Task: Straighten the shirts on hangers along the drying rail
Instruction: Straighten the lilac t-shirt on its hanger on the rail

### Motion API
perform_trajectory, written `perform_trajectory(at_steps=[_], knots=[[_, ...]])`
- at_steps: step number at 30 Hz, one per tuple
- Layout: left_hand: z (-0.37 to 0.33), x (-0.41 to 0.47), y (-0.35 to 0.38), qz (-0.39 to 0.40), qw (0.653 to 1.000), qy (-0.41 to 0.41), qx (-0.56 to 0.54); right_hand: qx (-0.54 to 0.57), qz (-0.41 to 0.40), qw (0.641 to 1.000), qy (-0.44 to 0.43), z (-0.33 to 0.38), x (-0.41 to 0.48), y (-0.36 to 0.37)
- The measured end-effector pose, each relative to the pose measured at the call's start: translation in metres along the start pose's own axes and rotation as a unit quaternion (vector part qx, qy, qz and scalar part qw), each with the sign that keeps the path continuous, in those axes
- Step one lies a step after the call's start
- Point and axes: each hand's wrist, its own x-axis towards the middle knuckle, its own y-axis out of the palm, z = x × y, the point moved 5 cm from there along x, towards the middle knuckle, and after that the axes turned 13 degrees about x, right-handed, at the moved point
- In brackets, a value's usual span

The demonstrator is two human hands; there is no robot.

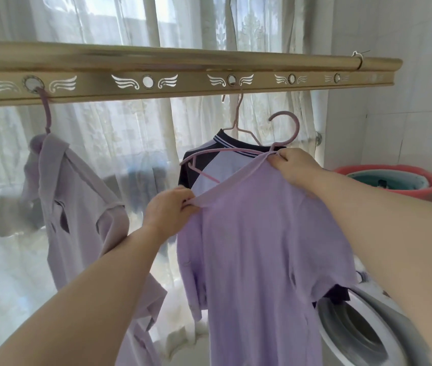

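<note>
My left hand (168, 210) pinches the lilac shirt (262, 247) low at its neckline, while my right hand (296, 165) grips it higher beside the pink hanger (297, 126), whose hook hangs free below the rail (183, 88).

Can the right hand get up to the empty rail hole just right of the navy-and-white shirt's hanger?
Probably yes. The right hand, pinching the purple shirt at its pink hanger, sits below that hole with only open air between them.
</note>
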Motion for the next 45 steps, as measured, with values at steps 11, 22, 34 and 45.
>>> perform_trajectory(at_steps=[11, 22, 34, 45], knots=[[0.044, -0.023, 0.01, 0.264, 0.924, 0.045, 0.274, 0.012, 0.13, 0.991, -0.007, -0.013, -0.018, 0.004], [0.037, -0.004, -0.023, 0.14, 0.924, 0.066, 0.35, -0.178, 0.088, 0.978, -0.062, -0.003, -0.018, 0.0], [-0.014, 0.027, -0.036, 0.087, 0.996, -0.03, -0.009, 0.035, 0.089, 0.989, -0.111, 0.021, -0.013, 0.025], [0.04, 0.027, -0.039, -0.023, 0.969, -0.202, -0.138, -0.206, 0.123, 0.969, 0.057, -0.033, -0.024, -0.003]])
